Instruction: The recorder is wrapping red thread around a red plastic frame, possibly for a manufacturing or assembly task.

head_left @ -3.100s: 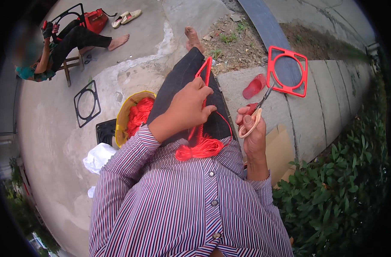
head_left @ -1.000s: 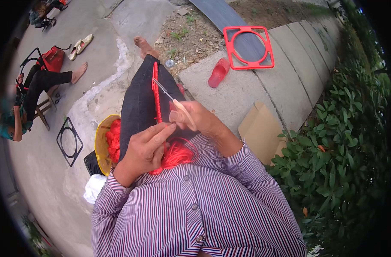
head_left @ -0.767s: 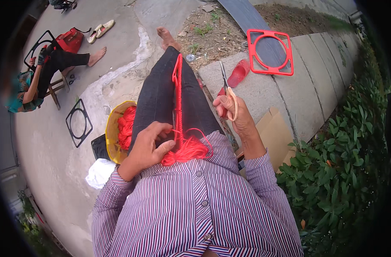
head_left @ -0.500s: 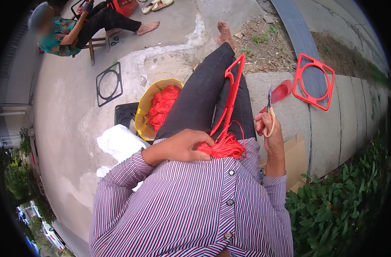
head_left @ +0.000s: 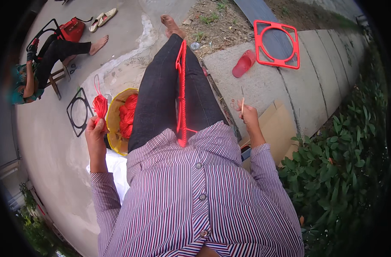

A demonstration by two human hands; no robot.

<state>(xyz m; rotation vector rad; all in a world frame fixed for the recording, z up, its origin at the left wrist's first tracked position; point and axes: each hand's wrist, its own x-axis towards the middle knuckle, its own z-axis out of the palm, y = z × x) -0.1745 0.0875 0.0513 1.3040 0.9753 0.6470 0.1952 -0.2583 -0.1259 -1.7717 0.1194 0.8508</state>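
Note:
My left hand [head_left: 96,130], raised beside the yellow tub, is closed round a bundle of red cord [head_left: 100,106]; a loose loop sticks up from its top. Out to the right, my right hand [head_left: 249,116] grips a pair of scissors [head_left: 242,101], blades pointing away from me. Between my thighs a red frame [head_left: 182,92] stands on edge, with cord wound along its upper side. One strand of cord runs from its near end across my shirt. More red cord [head_left: 127,115] fills the yellow tub [head_left: 114,143] left of my thigh.
A black frame [head_left: 69,111] lies left of the tub, and white cloth [head_left: 114,169] below it. To the right are a red slipper [head_left: 244,63], a red frame [head_left: 257,43], cardboard [head_left: 272,128] and leafy bushes [head_left: 332,171]. Another person [head_left: 28,81] sits at far left.
My left hand has lifted the cord bundle from my lap and carried it left, near the tub. The view has shifted to the right. The scissors stay in my right hand.

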